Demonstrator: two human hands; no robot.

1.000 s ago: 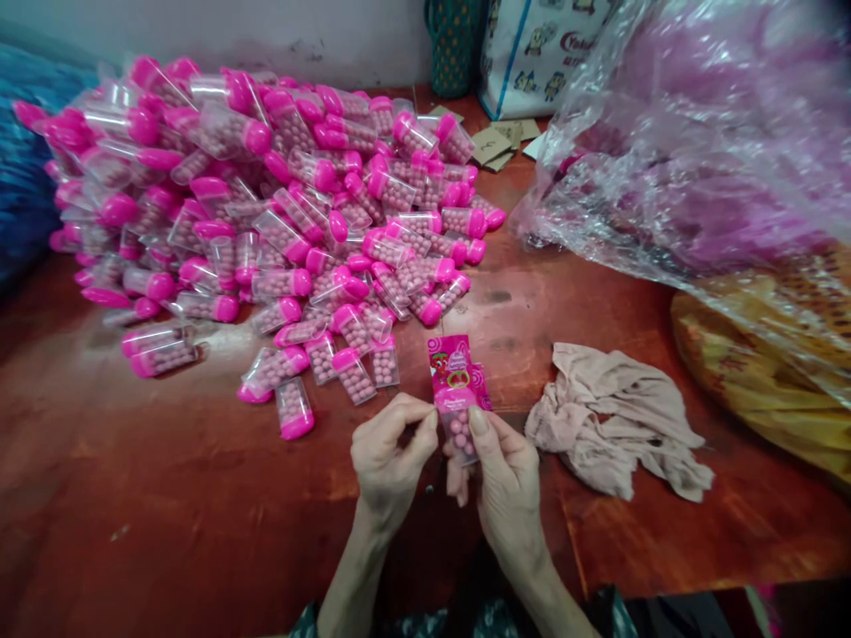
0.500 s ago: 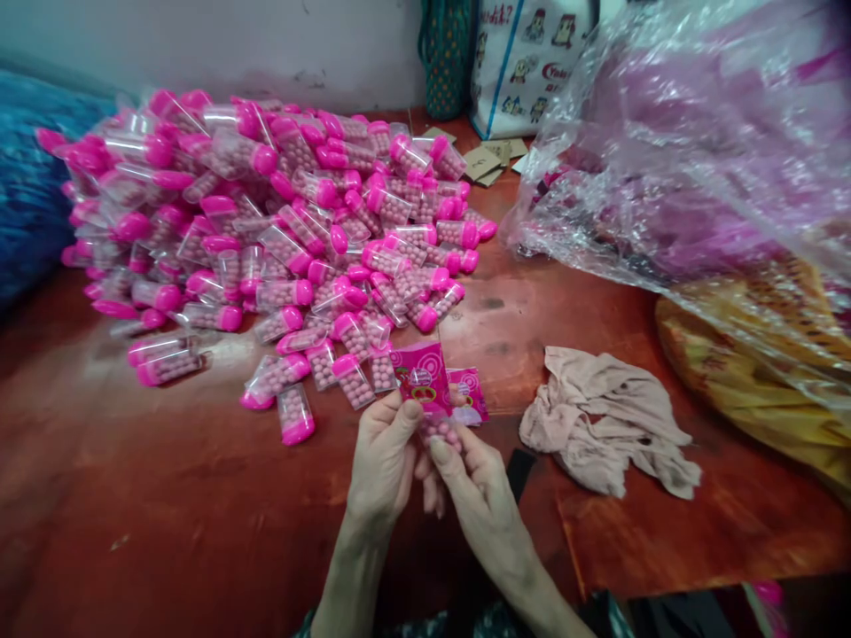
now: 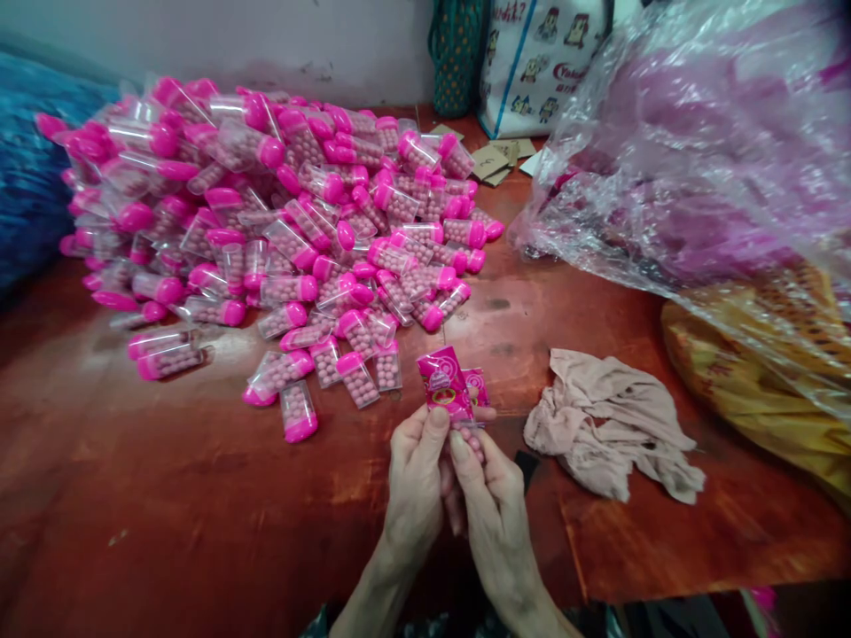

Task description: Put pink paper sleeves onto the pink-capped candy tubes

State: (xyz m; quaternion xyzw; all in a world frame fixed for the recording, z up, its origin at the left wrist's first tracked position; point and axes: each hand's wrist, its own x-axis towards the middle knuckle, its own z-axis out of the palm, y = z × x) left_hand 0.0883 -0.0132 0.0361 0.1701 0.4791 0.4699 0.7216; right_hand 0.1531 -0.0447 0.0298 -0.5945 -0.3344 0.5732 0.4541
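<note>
Close together above the table's front part, both my hands grip one item. My left hand (image 3: pixel 413 474) pinches the lower edge of a pink printed wrapper (image 3: pixel 444 381), its thumb on the front. In my right hand (image 3: pixel 497 492) is a small clear candy bottle (image 3: pixel 471 441) with round pink candies, its thumb pressed on it. The wrapper stands at the bottle's upper end; how far it covers the bottle I cannot tell. Just behind is a second pink printed wrapper (image 3: pixel 476 386), partly hidden. Beyond my hands lies a large heap of candy bottles (image 3: pixel 299 221) with pink caps.
Right of my hands lies a crumpled beige cloth (image 3: pixel 612 421). Clear plastic with pink contents (image 3: pixel 691 168) bulges at the right over a yellow bag (image 3: pixel 745 372). Cardboard pieces (image 3: pixel 495 164) and a white printed bag (image 3: pixel 532 71) are at the back. A blue bag (image 3: pixel 40 177) stands left.
Both hands have shifted right in view together with the wrapper and bottle. The wrapper is now tilted, and its print faces me more. The view itself has moved slightly.
</note>
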